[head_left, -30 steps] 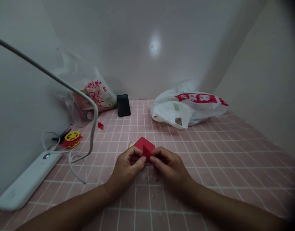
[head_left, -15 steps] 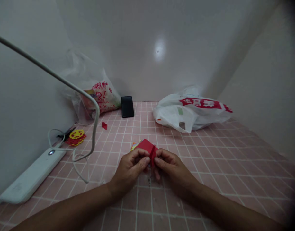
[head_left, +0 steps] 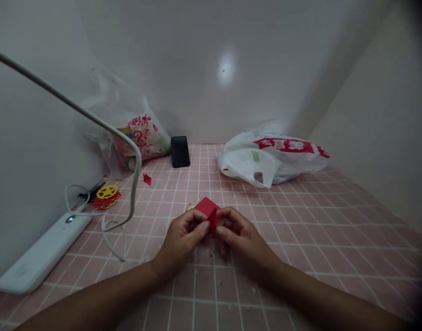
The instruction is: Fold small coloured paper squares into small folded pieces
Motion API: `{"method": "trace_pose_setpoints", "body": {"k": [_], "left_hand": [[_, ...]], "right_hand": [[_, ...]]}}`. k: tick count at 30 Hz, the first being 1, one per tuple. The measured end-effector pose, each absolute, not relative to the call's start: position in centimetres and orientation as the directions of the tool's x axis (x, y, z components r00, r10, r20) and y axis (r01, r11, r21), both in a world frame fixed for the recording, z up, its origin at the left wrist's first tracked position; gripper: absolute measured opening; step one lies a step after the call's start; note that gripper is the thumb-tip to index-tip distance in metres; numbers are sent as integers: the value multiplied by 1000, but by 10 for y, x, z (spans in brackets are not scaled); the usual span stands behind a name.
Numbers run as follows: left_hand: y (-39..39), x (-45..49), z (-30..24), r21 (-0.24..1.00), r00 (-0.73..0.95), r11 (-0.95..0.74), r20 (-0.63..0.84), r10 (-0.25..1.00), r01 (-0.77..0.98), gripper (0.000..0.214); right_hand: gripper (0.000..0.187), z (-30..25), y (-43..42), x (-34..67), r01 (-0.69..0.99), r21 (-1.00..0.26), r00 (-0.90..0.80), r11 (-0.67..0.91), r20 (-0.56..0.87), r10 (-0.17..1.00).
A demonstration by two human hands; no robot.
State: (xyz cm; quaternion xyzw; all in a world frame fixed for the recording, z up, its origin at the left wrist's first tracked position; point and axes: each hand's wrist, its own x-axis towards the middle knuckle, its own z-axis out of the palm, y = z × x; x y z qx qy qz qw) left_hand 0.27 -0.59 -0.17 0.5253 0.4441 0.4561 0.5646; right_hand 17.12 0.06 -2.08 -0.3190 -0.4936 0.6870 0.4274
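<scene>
Both hands meet over the middle of the table, at a small folded piece of red paper [head_left: 213,224]. My left hand [head_left: 186,234] pinches its left side between thumb and fingers. My right hand [head_left: 237,233] has its thumb and curled fingers closed on the right side, partly covering it. Just behind the hands lies a flat red paper square [head_left: 206,205], its near part hidden by them. A colourful edge [head_left: 190,206] shows at its left.
A white power strip [head_left: 42,253] and its looping cable [head_left: 137,184] are at left, near red and yellow cut-outs [head_left: 106,195]. A small red folded paper [head_left: 147,179], a black phone [head_left: 180,151] and two plastic bags [head_left: 149,138], [head_left: 238,161] lie farther back.
The view has shifted slightly. The folded paper stood as a narrow upright piece between the fingertips; now less of it shows, and my right fingers have shifted over it.
</scene>
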Motion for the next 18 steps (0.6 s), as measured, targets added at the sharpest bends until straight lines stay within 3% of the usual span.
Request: {"method": "trace_pose_setpoints", "body": {"k": [3, 8, 13, 18], "left_hand": [[-6, 2, -4, 999, 183, -34, 29, 983, 23, 18], [-7, 2, -6, 993, 197, -82, 64, 978, 80, 15], [-7, 4, -4, 995, 182, -76, 62, 981, 68, 13], [-7, 4, -1, 970, 152, -190, 168, 974, 149, 8]], "right_hand": [[38, -20, -1, 171, -183, -982, -378, -43, 30, 925], [20, -22, -4, 173, -4, -987, -325, 158, 151, 934], [18, -20, -6, 174, 15, -977, -309, 212, 197, 931], [18, -19, -5, 174, 34, -968, -307, 250, 228, 924]]}}
